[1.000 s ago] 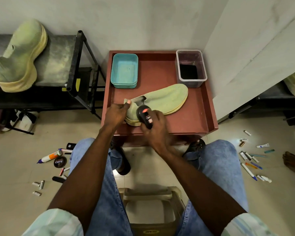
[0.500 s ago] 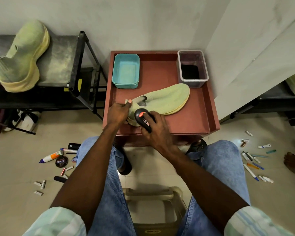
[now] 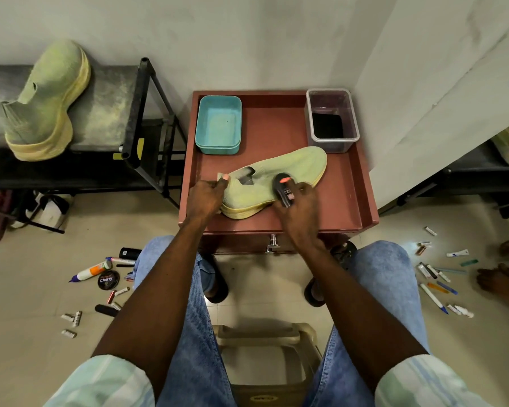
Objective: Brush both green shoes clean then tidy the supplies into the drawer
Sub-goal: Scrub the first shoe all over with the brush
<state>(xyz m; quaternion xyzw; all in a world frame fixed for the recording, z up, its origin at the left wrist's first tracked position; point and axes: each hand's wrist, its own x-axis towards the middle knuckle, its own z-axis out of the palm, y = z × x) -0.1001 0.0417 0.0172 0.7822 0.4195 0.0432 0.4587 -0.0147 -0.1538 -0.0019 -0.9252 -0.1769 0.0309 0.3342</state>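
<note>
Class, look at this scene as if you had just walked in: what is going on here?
A seated person is brushing a green shoe on a red tray table. The left hand grips the shoe's heel, and the right hand holds a black brush against its side. A second green shoe waits on the rack to the left. A blue tub and a clear tub stand at the tray's back. Supplies lie scattered on the floor.

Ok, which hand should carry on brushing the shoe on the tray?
Right. The right hand already grips the brush against the shoe; the left hand pinches its heel, steadying it.
</note>
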